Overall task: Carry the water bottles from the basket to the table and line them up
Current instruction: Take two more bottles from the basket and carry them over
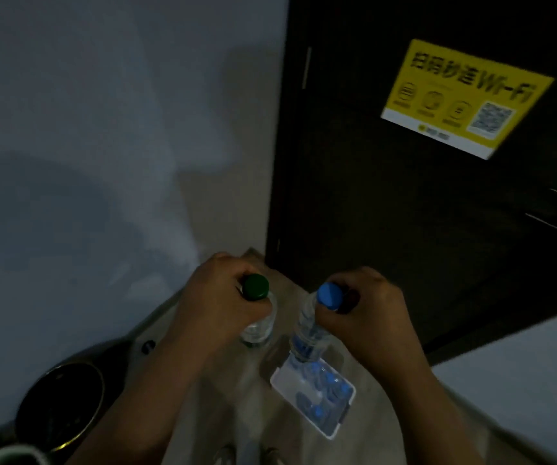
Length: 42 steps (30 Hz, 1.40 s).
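My left hand (216, 297) grips the neck of a clear water bottle with a green cap (255, 286), held upright above the floor. My right hand (367, 310) grips the neck of a clear bottle with a blue cap (329, 296) and a blue label. Below the blue-capped bottle sits a white basket (279, 375) on the floor, with several blue-capped bottles (320, 394) lying in it. The table is not in view. The scene is dim.
A dark door (404, 196) with a yellow Wi-Fi sign (465, 95) stands ahead on the right. A pale wall (102, 129) is on the left. A round dark bin (59, 404) stands at lower left. A pale surface (532, 380) fills the lower right.
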### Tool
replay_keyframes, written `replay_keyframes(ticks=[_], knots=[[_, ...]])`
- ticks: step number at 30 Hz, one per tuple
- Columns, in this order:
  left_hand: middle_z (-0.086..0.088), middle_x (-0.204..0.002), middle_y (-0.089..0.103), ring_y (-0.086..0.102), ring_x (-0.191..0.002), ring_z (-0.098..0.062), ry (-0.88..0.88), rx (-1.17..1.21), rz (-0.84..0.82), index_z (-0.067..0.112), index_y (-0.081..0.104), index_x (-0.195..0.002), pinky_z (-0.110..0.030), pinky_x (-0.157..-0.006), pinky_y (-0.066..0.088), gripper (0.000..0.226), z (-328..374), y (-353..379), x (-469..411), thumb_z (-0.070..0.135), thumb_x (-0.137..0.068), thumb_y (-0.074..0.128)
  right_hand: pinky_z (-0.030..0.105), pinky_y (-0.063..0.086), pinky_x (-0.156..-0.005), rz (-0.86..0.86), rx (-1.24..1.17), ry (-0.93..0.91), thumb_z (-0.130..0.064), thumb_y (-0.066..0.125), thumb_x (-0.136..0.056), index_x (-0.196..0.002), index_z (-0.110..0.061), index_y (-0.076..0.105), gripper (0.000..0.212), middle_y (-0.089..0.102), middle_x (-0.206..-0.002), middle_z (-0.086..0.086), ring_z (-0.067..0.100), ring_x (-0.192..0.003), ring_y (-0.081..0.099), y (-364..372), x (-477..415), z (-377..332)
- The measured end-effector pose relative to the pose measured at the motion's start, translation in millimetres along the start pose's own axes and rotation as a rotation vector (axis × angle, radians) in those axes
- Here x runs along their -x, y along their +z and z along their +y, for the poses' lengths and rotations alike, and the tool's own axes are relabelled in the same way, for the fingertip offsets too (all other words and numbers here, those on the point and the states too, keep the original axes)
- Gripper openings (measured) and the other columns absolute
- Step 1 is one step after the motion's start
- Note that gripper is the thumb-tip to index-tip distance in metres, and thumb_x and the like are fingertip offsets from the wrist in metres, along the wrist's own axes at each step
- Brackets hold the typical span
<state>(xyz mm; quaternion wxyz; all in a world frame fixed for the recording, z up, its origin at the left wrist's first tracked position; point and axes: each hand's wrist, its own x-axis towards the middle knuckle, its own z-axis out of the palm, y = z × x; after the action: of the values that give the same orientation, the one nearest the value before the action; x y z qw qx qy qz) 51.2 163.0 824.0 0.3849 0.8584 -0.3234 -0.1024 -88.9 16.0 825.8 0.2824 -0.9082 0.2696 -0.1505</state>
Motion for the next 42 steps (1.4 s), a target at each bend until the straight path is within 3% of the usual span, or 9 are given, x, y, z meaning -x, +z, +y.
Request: replay_keyframes(ticks=[5, 10, 16, 19, 26, 34, 36, 37, 42], knots=[[-0.002, -0.077, 0.064, 0.062, -0.064, -0.013, -0.170, -0.088, 0.165, 0.016, 0.070, -0.072, -0.033, -0.060, 0.051, 0.014, 3.1, -12.3, 26.3, 0.016, -0.060, 0.077, 0.008, 0.046, -0.073, -0.155, -0.089, -0.173, -0.019, 0.077, -0.074, -0.103, -0.014, 0.067, 0.031, 0.059, -0.103, -0.004, 0.003, -0.087, 0.058, 4.0, -23.9, -9.0], [0.010, -0.086, 0.059, 0.058, -0.072, -0.004, -0.364, -0.050, 0.357, 0.031, 0.067, -0.080, -0.013, -0.060, 0.043, 0.023, -12.6, -27.9, 72.8, 0.022, -0.063, 0.079, 0.027, 0.056, -0.076, -0.300, -0.136, -0.331, -0.014, 0.079, -0.070, -0.089, -0.015, 0.068, 0.022, 0.060, -0.093, -0.003, 0.006, -0.080, 0.061, 24.3, -41.2, -31.9], [0.011, -0.081, 0.060, 0.060, -0.067, -0.002, -0.528, -0.090, 0.595, 0.036, 0.063, -0.076, -0.023, -0.058, 0.052, 0.025, -27.0, -60.9, 144.5, 0.028, -0.057, 0.078, 0.027, 0.047, -0.056, -0.451, -0.091, -0.592, -0.015, 0.072, -0.066, -0.064, -0.019, 0.060, 0.013, 0.057, -0.068, -0.004, 0.009, -0.062, 0.055, 60.1, -29.8, -91.9], [0.009, -0.081, 0.061, 0.059, -0.067, -0.004, -0.629, -0.133, 0.691, 0.031, 0.067, -0.079, -0.024, -0.057, 0.050, 0.026, -38.9, -78.2, 187.7, 0.030, -0.056, 0.079, 0.024, 0.045, -0.055, -0.524, -0.106, -0.690, -0.019, 0.071, -0.065, -0.067, -0.018, 0.061, 0.011, 0.056, -0.073, -0.002, 0.012, -0.064, 0.056, 82.7, -11.3, -129.2], [0.009, -0.077, 0.062, 0.061, -0.062, -0.006, -0.826, -0.087, 0.928, 0.029, 0.065, -0.070, -0.024, -0.055, 0.050, 0.022, -60.1, -114.9, 313.7, 0.023, -0.055, 0.079, 0.012, 0.040, -0.054, -0.664, -0.159, -0.922, -0.019, 0.073, -0.064, -0.069, -0.022, 0.063, 0.012, 0.054, -0.074, -0.008, 0.006, -0.064, 0.054, 135.5, 74.8, -224.7], [0.010, -0.080, 0.059, 0.061, -0.067, -0.011, -1.021, -0.114, 1.111, 0.029, 0.062, -0.071, -0.030, -0.061, 0.050, 0.021, -68.6, -143.1, 437.0, 0.026, -0.056, 0.076, 0.009, 0.040, -0.054, -0.816, -0.222, -1.109, -0.020, 0.075, -0.062, -0.075, -0.025, 0.064, 0.018, 0.056, -0.079, -0.011, 0.003, -0.068, 0.055, 170.1, 181.9, -306.1], [0.010, -0.080, 0.058, 0.061, -0.067, -0.012, -1.144, -0.102, 1.327, 0.028, 0.064, -0.074, -0.030, -0.061, 0.050, 0.021, -66.3, -149.0, 524.1, 0.026, -0.056, 0.076, 0.006, 0.041, -0.058, -0.961, -0.229, -1.278, -0.019, 0.075, -0.063, -0.077, -0.026, 0.064, 0.020, 0.056, -0.079, -0.011, 0.002, -0.068, 0.055, 197.6, 264.0, -353.5], [0.010, -0.080, 0.058, 0.061, -0.067, -0.012, -1.152, -0.106, 1.312, 0.027, 0.065, -0.075, -0.031, -0.062, 0.051, 0.022, -68.9, -149.6, 526.5, 0.026, -0.056, 0.076, 0.005, 0.041, -0.059, -0.966, -0.247, -1.255, -0.019, 0.075, -0.063, -0.079, -0.026, 0.064, 0.020, 0.057, -0.079, -0.011, 0.003, -0.068, 0.055, 196.8, 265.0, -354.9], [0.009, -0.080, 0.060, 0.061, -0.065, -0.010, -1.249, -0.099, 1.429, 0.029, 0.066, -0.074, -0.034, -0.063, 0.054, 0.020, -62.9, -157.1, 573.3, 0.027, -0.057, 0.076, 0.010, 0.044, -0.057, -1.107, -0.304, -1.353, -0.021, 0.076, -0.063, -0.080, -0.027, 0.067, 0.020, 0.059, -0.081, -0.011, 0.005, -0.071, 0.057, 211.3, 316.3, -394.3]])
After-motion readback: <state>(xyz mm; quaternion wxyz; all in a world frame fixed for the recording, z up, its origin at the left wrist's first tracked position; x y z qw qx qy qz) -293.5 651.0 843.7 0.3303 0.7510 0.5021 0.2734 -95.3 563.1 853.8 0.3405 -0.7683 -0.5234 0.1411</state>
